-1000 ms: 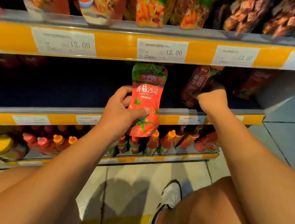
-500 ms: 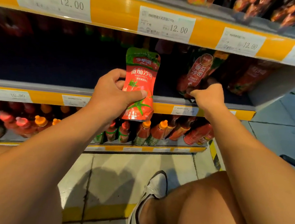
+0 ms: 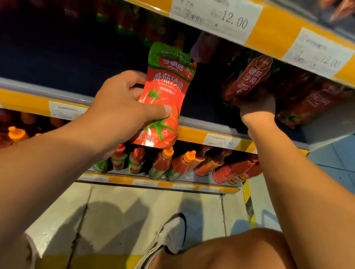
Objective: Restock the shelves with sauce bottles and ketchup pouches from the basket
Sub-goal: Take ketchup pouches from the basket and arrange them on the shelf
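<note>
Head view: left hand (image 3: 119, 106) grips a bright ketchup pouch (image 3: 164, 95) upright before the middle shelf (image 3: 38, 85); keep it upright, slide it in beside the darker pouch (image 3: 248, 76) the right hand (image 3: 257, 106) seems to clasp.

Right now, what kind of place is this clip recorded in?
Most likely a supermarket or grocery aisle. Yellow shelf edges carry printed price labels reading 12.00, rows of capped sauce bottles fill the lower shelf, and the left hand holds a ketchup pouch up to the shelf.
</note>
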Available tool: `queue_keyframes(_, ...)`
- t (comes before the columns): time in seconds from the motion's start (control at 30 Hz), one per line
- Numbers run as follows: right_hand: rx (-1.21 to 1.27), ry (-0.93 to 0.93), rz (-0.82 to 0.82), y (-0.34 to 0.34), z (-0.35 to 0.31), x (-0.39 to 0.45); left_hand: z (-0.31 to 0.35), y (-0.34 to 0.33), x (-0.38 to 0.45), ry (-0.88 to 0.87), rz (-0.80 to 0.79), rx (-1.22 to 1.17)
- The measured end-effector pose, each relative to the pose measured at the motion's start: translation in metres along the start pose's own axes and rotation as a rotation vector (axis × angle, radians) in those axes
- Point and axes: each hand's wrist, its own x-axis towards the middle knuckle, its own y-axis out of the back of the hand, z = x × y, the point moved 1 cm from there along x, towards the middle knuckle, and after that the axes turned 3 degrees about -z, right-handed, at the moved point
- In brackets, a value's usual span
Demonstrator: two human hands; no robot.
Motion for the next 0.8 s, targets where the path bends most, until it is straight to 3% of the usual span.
queue_keyframes(0.13,-0.066,0.002,0.039,-0.004,0.011,0.029,-0.006,0.003,0.008,-0.005,-0.003,-0.009)
queue_keyframes(0.4,0.18,-0.037,0.093,-0.021,0.015,0.067,-0.014,0.007,0.016,-0.009,0.025,-0.021)
queue_keyframes(0.8,-0.01,-0.093,0.162,-0.038,0.021,0.098,-0.021,0.015,0.02,-0.03,0.017,-0.072)
